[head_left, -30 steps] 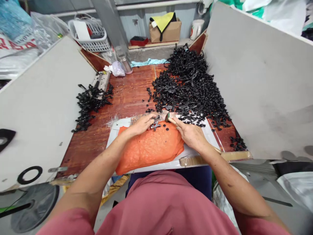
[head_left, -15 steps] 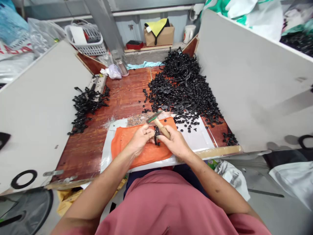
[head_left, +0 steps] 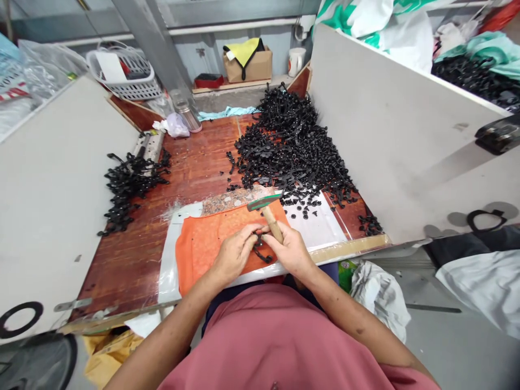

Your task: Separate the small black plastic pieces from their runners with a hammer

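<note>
My right hand [head_left: 291,250] is closed around the wooden handle of a small hammer [head_left: 271,219], whose green-edged dark head points away from me. The thumb and fingertips of this hand also reach a small curved black strip [head_left: 260,249]. My left hand [head_left: 236,250] pinches the same strip from the other side, so its upper part is hidden by fingers. Both hands are just above an orange cloth [head_left: 199,244] at the table's front edge. A large heap of black parts [head_left: 292,141] lies beyond them to the right.
A smaller pile of black strips [head_left: 132,181] sits on the left. Grey panels flank the table [head_left: 142,233] on both sides. A stone slab [head_left: 227,201] shows behind the cloth. At the back stand a flask [head_left: 187,112], a basket [head_left: 125,73], a cardboard box [head_left: 254,65] and a mug [head_left: 296,62].
My hands have moved a little closer to me, and the black strip has turned from upright to slanted. The hammer stays in my right hand. The whole view has shifted slightly.
</note>
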